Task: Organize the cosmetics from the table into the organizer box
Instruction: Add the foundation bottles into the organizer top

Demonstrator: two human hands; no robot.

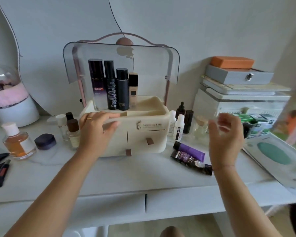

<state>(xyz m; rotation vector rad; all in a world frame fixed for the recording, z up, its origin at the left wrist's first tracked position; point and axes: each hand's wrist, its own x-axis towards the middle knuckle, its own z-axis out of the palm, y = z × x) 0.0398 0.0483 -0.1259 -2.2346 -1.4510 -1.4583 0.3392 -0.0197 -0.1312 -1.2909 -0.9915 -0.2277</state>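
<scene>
Organizer box (154, 134) is sitting mid-table, back from the near edge, its clear lid (121, 57) being kept raised; cream body, front drawers being kept closed, brown pull tabs; the task is being judged as early. Only four tall bottles (122, 88) are being stored, upright in the far-left part of the top tray; the rest of the tray is showing bare. Left hand (96, 129) is being rested on the box's near-left rim, fingers laid flat, nothing grasped; right hand (227, 134) is being held in the air right of the box, blurred, fingers loosely curled, released. Not yet stored, as judged: left small bottles (70, 127) just beside the box; amber perfume bottle (18, 142) and dark jar (45, 141) further left; right small bottles (179, 124) just beside the box; purple tube (190, 149) and black tube (190, 159) lying near right on the table (126, 177).
</scene>
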